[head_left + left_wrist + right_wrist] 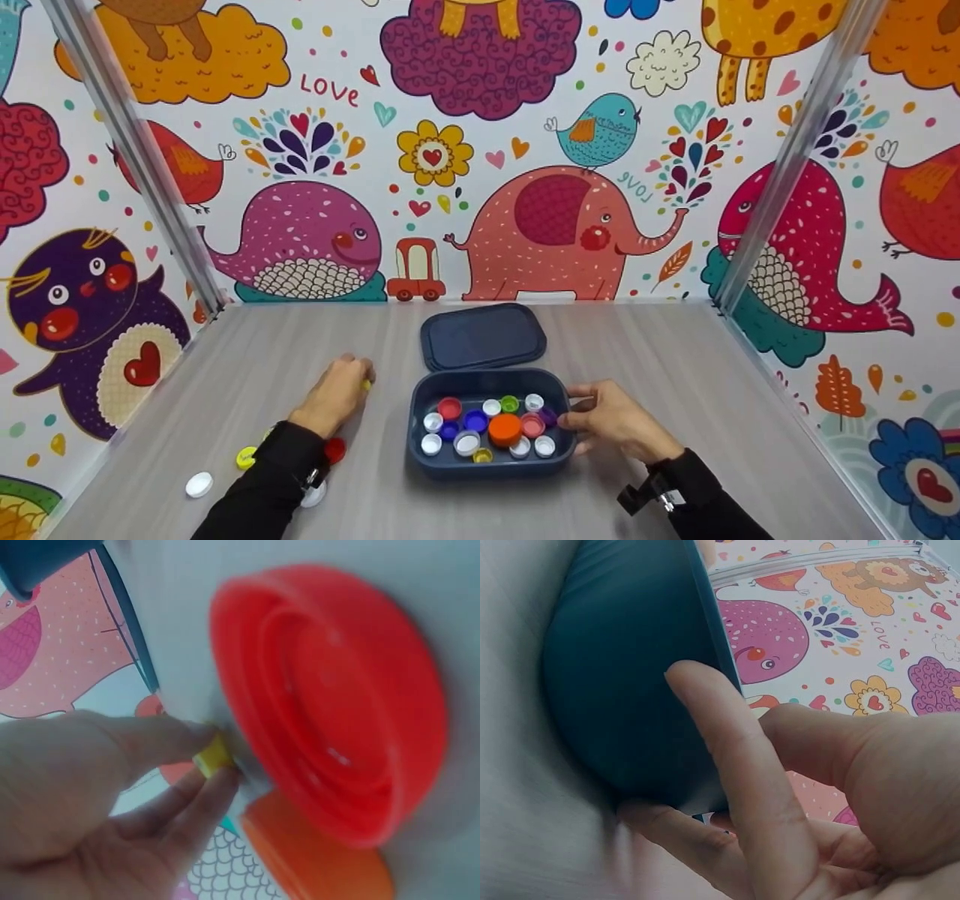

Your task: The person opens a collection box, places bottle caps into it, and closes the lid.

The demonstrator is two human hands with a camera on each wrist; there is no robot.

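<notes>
Bright cartoon walls [337, 45] wrap a grey wood-grain tabletop [645, 360]; loose caps [199, 484] lie at the left. Here's the left hand [337, 394], pinching a small yellow cap [216, 756] left of the navy box [487, 471]! Lid [484, 337] behind it, colourful caps [505, 430] inside, and the right hand [619, 424] grips its right end.

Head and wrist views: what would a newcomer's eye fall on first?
Probably the white wall printed with bright cartoon animals, rising behind the grey table. Next, the dark blue rectangular box of multicoloured round plastic caps, touched on its right by the right hand. In the left wrist view, a round red plastic cap looms beside the left hand, which pinches a small yellow piece.
</notes>
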